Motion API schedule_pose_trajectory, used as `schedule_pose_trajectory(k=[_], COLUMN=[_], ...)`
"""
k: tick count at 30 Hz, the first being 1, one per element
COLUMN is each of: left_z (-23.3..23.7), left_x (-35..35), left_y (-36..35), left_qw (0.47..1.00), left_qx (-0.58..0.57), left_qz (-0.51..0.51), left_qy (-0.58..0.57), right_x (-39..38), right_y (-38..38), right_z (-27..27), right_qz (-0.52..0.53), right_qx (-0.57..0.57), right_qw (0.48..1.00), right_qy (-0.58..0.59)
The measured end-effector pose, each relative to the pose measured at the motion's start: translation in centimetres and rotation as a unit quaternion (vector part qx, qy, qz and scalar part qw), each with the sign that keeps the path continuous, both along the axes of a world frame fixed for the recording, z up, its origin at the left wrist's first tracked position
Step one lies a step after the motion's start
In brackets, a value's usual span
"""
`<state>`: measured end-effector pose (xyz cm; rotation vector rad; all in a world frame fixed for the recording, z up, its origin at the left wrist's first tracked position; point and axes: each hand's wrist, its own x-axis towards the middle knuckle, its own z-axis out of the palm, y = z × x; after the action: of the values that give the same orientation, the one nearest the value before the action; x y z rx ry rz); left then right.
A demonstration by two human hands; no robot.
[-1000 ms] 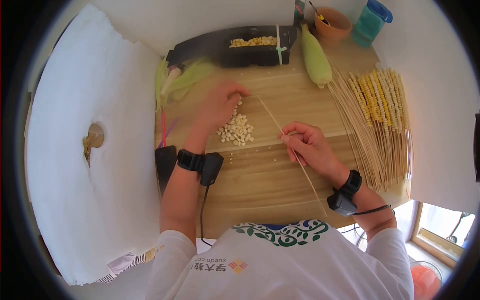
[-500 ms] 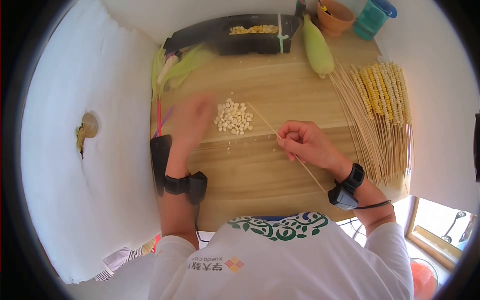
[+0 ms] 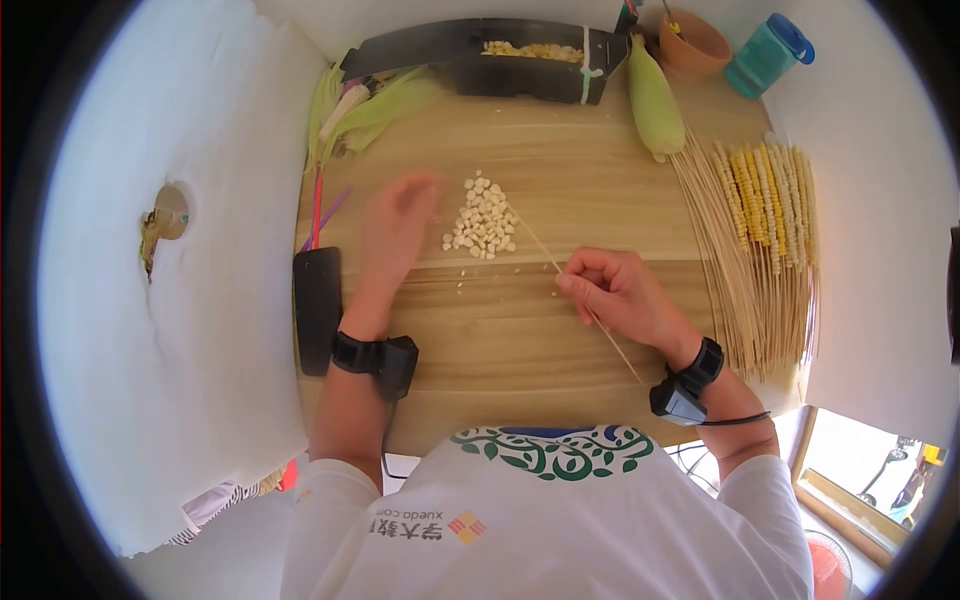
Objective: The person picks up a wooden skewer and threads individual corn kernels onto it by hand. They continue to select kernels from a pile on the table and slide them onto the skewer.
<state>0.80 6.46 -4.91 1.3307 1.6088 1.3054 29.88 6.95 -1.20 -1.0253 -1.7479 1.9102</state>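
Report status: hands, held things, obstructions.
Right hand pinching thin, pale wooden stick, grip closed; far tip at pile of cream kernels. Left hand blurred, apart from pile, hold unclear. Flat black rectangular slab beside left wrist, not between hand and pile.

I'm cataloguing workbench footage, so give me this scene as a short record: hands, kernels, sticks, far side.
Left hand: blurred, to the left of the kernel pile; whether it holds anything is unclear
Right hand: pinching a thin stick, its far tip at the pile's edge
Kernel pile: loose, pale, on the wooden table
Right side: bare sticks beside kernel-strung sticks, white and yellow
Far side: black container holding yellowish kernels, green corn ear, brown bowl, blue jug
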Motion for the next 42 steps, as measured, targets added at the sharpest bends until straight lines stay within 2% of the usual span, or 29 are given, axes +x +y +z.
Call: schedule_pose_trajectory(k=[3, 5, 9, 12, 14, 18, 20, 21, 23, 30, 36, 38, 42], left_z=[1.5, 3.0, 2.5, 3.3, 4.2, 4.2, 4.0, 3.8, 3.3, 2.9, 3.5, 3.4, 3.1], left_x=[0.2, 0.5, 0.4, 1.2, 1.7, 2.9, 3.5, 3.5, 3.3, 3.2, 4.4, 5.1, 5.9], left_y=[-0.4, -0.8, -0.8, -1.1, -1.4, -1.9, -2.0, -2.0, -1.8, -1.5, -1.9, -2.4, -3.2], left_qw=[0.999, 0.992, 0.996, 0.996, 0.984, 0.969, 0.948, 0.948, 0.926, 0.936, 0.906, 0.908, 0.899], left_qx=[-0.036, -0.117, -0.071, -0.057, -0.038, -0.03, 0.026, 0.026, 0.084, 0.08, 0.083, 0.044, 0.078], left_qz=[-0.011, -0.021, -0.052, -0.054, -0.114, -0.156, -0.175, -0.175, -0.143, -0.119, -0.136, -0.113, -0.074], left_qy=[-0.034, -0.031, -0.019, 0.03, 0.129, 0.19, 0.265, 0.264, 0.339, 0.322, 0.392, 0.401, 0.424], right_x=[0.0, 0.2, 0.3, 0.4, 0.4, 0.4, 0.7, 0.7, 0.5, 0.2, 0.2, 0.1, 0.0], right_y=[-0.3, -0.4, -0.3, -0.1, 0.0, 0.6, 0.8, 0.7, 0.6, 0.0, -0.2, -0.4, -0.6], right_z=[-0.6, -1.3, -1.0, -1.3, -1.2, -0.3, -0.4, -0.3, -0.1, -0.5, -1.2, -1.1, -1.0], right_qz=[-0.002, 0.015, 0.028, 0.04, 0.026, 0.008, 0.014, 0.014, 0.016, 0.013, 0.007, 0.01, 0.002], right_qx=[0.0, 0.024, 0.012, 0.031, 0.004, -0.054, -0.061, -0.062, -0.056, 0.011, 0.038, 0.063, 0.081], right_qw=[1.0, 1.0, 1.0, 0.999, 1.0, 0.998, 0.998, 0.998, 0.998, 1.0, 0.999, 0.998, 0.997], right_qy=[0.011, 0.007, -0.008, -0.016, 0.013, 0.016, 0.02, 0.018, 0.004, 0.002, 0.011, -0.015, -0.02])
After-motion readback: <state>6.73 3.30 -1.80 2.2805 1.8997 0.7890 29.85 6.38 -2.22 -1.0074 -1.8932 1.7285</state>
